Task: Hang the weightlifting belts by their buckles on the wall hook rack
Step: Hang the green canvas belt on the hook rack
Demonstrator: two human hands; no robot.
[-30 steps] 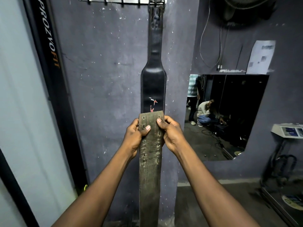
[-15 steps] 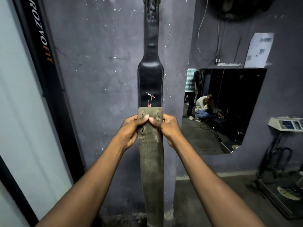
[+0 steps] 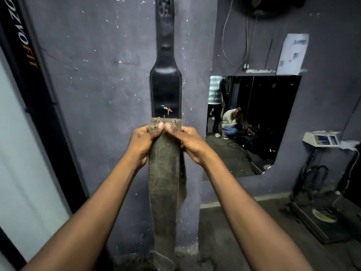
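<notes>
Head view. At centre, the left hand (image 3: 143, 142) and the right hand (image 3: 190, 142) hold the upper end of a grey belt (image 3: 165, 182), one on each edge. Each grip is closed on the belt: the fingers wrap behind it and the thumbs (image 3: 159, 127) press side by side on its front face, just below the punched holes. From the hands the grey belt hangs straight towards 6 o'clock, and its lower end lies on the floor (image 3: 244, 231); a second layer shows behind its right edge. Its top edge overlaps the lower part of a black belt (image 3: 166, 89), which hangs flat against the wall (image 3: 97, 94) and runs out of frame at 12 o'clock, narrow above and wide below, with a small red and white mark near the overlap. Whether the two belts touch cannot be told. At 9 to 10 o'clock, a dark banner (image 3: 25, 45) with lettering. At 3 o'clock, an opening (image 3: 273, 114) showing two people (image 3: 224, 118), one standing, one crouching. At 1 o'clock, a paper (image 3: 293, 53) and cables (image 3: 234, 36). At 4 o'clock, a scale (image 3: 320, 138) on a stand.
</notes>
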